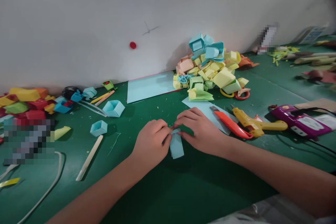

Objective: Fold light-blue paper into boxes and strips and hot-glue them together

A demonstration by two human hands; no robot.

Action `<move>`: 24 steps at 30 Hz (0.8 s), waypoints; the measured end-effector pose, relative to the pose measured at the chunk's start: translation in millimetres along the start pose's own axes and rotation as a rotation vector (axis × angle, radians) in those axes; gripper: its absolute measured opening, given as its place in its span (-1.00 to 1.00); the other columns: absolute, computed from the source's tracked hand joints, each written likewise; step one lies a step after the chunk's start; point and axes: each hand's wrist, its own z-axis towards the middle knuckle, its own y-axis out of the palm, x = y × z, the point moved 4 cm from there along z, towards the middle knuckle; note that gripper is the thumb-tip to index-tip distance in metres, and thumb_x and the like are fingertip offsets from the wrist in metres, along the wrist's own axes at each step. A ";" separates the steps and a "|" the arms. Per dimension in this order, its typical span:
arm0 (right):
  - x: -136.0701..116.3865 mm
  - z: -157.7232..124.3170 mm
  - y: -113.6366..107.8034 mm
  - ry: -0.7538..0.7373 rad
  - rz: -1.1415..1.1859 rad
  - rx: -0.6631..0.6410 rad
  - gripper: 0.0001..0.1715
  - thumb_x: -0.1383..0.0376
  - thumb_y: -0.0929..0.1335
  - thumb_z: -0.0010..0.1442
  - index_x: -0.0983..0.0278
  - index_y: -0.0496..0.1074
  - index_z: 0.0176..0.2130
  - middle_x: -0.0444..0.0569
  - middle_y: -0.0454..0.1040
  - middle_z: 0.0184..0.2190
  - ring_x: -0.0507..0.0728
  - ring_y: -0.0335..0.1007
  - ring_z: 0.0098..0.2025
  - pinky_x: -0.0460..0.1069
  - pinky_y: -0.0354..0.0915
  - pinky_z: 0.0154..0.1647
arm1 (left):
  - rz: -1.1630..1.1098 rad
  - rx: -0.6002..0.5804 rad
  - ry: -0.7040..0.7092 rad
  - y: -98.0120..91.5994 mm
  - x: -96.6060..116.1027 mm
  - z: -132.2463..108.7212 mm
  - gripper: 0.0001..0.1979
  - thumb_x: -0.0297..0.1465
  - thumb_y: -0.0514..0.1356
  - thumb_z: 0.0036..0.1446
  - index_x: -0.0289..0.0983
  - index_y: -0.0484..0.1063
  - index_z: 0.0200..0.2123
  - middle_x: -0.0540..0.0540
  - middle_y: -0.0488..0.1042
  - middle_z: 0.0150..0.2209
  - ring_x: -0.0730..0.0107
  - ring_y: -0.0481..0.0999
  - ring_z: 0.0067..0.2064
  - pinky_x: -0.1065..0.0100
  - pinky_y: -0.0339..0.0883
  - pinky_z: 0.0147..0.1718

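Observation:
A small light-blue folded paper strip lies on the green table at the middle. My left hand pinches its upper left edge with curled fingers. My right hand presses the strip's top end from the right, fingertips meeting those of the left hand. Part of the strip is hidden under the fingers. Two small open light-blue paper boxes sit to the left of my hands.
A heap of folded yellow, green, blue and pink paper pieces rises against the white wall. A blue sheet lies beside it. An orange utility knife, a yellow glue gun and a purple device lie right. Coloured paper boxes and a white stick lie left.

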 end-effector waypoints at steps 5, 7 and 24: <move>-17.1 -4.7 -19.4 -0.238 -0.085 0.243 -0.83 0.44 0.34 0.34 0.18 0.47 -0.15 -0.03 0.57 -0.15 0.17 0.41 -0.10 0.13 0.31 -0.03 | 0.104 0.177 0.098 -25.5 14.2 1.6 -0.86 -0.49 0.19 0.34 -0.20 0.56 -0.18 -0.05 0.58 -0.30 0.34 0.48 -0.34 0.27 0.33 -0.31; -20.0 -6.1 -21.9 -0.268 -0.128 0.269 -0.82 0.46 0.34 0.35 0.18 0.47 -0.20 -0.05 0.58 -0.17 0.14 0.41 -0.12 0.10 0.32 -0.05 | 0.097 0.198 0.099 -28.4 15.1 1.2 -0.85 -0.49 0.20 0.34 -0.17 0.57 -0.16 -0.03 0.60 -0.29 0.36 0.51 -0.33 0.27 0.34 -0.28; 3.2 -1.8 8.8 -0.096 -0.034 -0.077 -0.80 0.42 0.42 0.20 0.22 0.50 -0.14 0.04 0.52 -0.09 0.24 0.36 -0.05 0.14 0.32 0.00 | -0.143 0.044 0.007 10.5 -6.4 -5.9 -0.80 -0.62 0.20 0.21 -0.24 0.44 -0.40 -0.06 0.57 -0.26 0.30 0.50 -0.18 0.30 0.40 -0.19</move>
